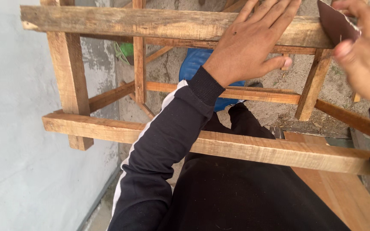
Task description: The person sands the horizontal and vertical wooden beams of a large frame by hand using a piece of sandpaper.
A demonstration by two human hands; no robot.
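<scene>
Rough wooden frame [159,25] steadied and sanded by two bare hands.
The left hand [253,40] lies flat, fingers spread, on the frame's top rail; the right hand [365,55], blurred, has its grip pinching a dark brown sandpaper sheet [335,23] at that rail's right end.

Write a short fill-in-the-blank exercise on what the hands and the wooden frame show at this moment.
1. The left hand lies flat on the top rail of the wooden ____.
2. The right hand holds a dark brown sheet of ____ at the rail's end.
3. The left arm's black sleeve carries a ____ stripe.
4. Under the frame sits a round ____ container.

Missing words: frame; sandpaper; white; blue
</scene>
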